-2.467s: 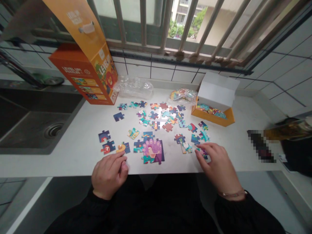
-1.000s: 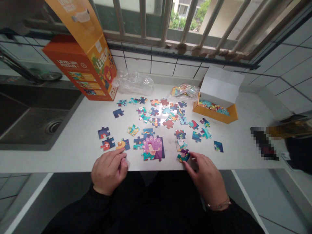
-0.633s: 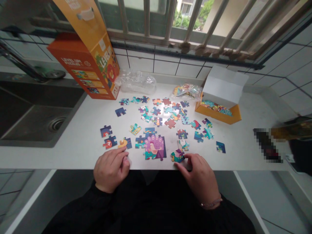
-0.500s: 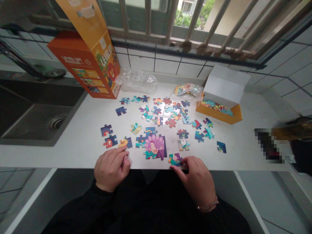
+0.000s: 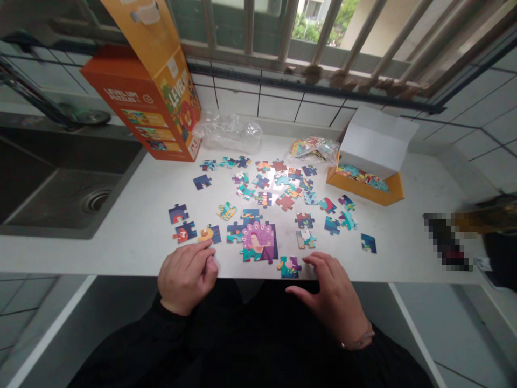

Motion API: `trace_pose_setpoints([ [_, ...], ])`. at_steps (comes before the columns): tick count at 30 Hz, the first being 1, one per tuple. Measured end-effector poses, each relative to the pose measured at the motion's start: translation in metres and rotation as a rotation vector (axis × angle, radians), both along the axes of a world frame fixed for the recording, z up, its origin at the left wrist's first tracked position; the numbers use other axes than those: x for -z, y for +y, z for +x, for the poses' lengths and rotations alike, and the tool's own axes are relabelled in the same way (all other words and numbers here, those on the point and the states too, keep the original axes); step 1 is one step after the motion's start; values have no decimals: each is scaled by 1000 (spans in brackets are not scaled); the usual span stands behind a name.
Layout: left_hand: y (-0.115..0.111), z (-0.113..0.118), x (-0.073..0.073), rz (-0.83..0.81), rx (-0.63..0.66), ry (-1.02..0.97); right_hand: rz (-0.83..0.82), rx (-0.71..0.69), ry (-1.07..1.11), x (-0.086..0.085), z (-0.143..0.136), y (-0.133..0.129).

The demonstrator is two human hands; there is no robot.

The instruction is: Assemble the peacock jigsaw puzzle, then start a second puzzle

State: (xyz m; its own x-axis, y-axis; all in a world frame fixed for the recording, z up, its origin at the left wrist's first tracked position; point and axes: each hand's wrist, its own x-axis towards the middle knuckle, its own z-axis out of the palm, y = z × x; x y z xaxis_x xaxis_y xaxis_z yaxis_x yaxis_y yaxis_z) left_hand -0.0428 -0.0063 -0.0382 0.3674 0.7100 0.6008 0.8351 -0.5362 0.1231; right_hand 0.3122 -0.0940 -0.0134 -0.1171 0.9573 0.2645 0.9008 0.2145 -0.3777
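Near the counter's front edge, joined puzzle pieces show a pink and purple peacock (image 5: pixel 259 241). Just right of it lies a loose teal and purple piece (image 5: pixel 289 267). My right hand (image 5: pixel 333 291) is beside that piece, thumb and fingers apart, holding nothing. My left hand (image 5: pixel 188 276) rests at the counter edge with its fingers curled; whatever is in them, if anything, is hidden. Its fingertips are just below a piece with a yellow curved shape (image 5: pixel 210 233). Two pieces with red figures (image 5: pixel 186 231) lie to the left. Several loose pieces (image 5: pixel 285 202) are spread behind the peacock.
An orange puzzle box (image 5: pixel 133 102) stands at the back left, beside a sink (image 5: pixel 92 229). Clear plastic packaging (image 5: pixel 232 133) and a bag of pieces (image 5: pixel 313 149) lie along the wall. An open yellow box (image 5: pixel 363 188) of pieces sits at the right.
My right hand has let go of the teal and purple piece and moved slightly right, its thumb and fingers opening. My left hand has barely moved. The view has shifted slightly.
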Motion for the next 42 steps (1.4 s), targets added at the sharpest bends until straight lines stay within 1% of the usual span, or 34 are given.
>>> trace_pose_setpoints([
  [6, 0, 0, 0, 14, 5, 10, -39, -112, -33, 1, -2, 1],
  [10, -2, 4, -6, -17, 11, 12, -39, -146, -26, -2, -3, 3],
  [12, -3, 9, -11, -92, 65, 28, -28, -160, -15, -3, -2, 3],
  [16, 1, 22, -23, -284, 233, 88, 3, -171, 4, -3, -1, 2],
  [19, 10, 30, -29, -386, 290, 131, 16, -169, 19, -3, -2, 2],
  [21, 18, 34, -30, -435, 309, 138, 17, -163, 28, -3, -2, 3],
  [26, 37, 39, -27, -490, 331, 121, 8, -164, 53, -2, -1, 3],
  [34, 57, 44, -21, -469, 305, 130, 5, -170, 79, 1, 1, 6],
  [38, 64, 46, -18, -454, 271, 118, 2, -189, 84, 0, 2, 9],
  [42, 65, 47, -16, -429, 247, 117, 6, -195, 87, 0, 3, 11],
])
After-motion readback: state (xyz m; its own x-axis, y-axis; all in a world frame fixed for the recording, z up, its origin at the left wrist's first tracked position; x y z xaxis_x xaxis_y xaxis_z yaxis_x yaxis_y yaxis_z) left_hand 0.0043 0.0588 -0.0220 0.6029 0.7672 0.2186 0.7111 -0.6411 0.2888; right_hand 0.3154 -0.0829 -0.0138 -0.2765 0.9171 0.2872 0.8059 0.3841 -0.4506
